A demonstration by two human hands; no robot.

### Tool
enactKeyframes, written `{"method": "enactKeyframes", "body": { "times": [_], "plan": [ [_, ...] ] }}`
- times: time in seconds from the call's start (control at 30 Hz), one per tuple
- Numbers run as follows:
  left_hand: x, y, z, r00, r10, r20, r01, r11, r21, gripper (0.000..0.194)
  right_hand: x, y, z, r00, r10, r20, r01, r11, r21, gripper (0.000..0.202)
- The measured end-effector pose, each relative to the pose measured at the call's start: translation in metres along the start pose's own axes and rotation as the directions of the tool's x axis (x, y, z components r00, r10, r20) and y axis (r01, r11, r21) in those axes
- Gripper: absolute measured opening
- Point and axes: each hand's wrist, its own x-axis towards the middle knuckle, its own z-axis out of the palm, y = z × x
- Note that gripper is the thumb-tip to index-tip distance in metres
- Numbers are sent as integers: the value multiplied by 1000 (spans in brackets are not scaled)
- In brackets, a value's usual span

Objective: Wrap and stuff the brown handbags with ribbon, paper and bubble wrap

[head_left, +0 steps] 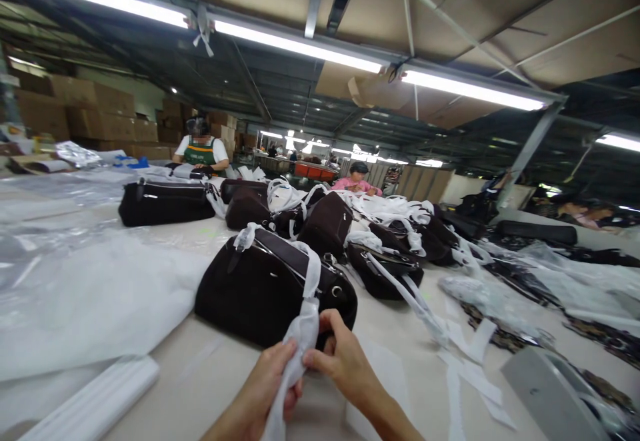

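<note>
**Clasped a long, crinkled strip of thin white wrapping [305,321] before a black, rounded fabric handbag [245,298]**

Closed the left grip [267,378] round the strip, with thumb on top and fingers curled beneath. Curved the right grip [345,361] at the opposite side, partly open, with the thumb touching the strip's edge and the index finger bent just above. Could not tell whether to call that right grip a pinch or only a light touch.

Had the strip running from the lower edge of the view through the left grip and up to the wrapped handle on top of the handbag. Had the handbag sitting upright on the pale desk [423,368], just beyond both grips and slightly to the left.

Saw a matte, soft-looking body, a smooth dark top panel and a silver-coloured metal ring [337,291] near the right end. Saw more dark, bulky bags [327,221] with white-wrapped straps crowded behind. Noted a cloudy, translucent white sheet [125,288] spread at left, a ridged white bundle [95,404] in front of it, and, at right, loose flat white strips [475,374] near a hard, grey, slant-sided object [547,394]. Saw a co-worker in a green apron [200,154] across the desk.
</note>
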Motion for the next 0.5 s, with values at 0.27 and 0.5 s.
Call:
{"method": "enactKeyframes", "body": {
  "times": [0.27,0.5],
  "plan": [
    [-4,8,-7,997,-41,72,38,999,35,73,17,10,-11,738,-672,57,636,666,-390,52],
    [-8,11,-7,986,146,-79,-125,967,220,68,25,-18,1,457,-851,259,698,162,-697,32]
  ]
}}
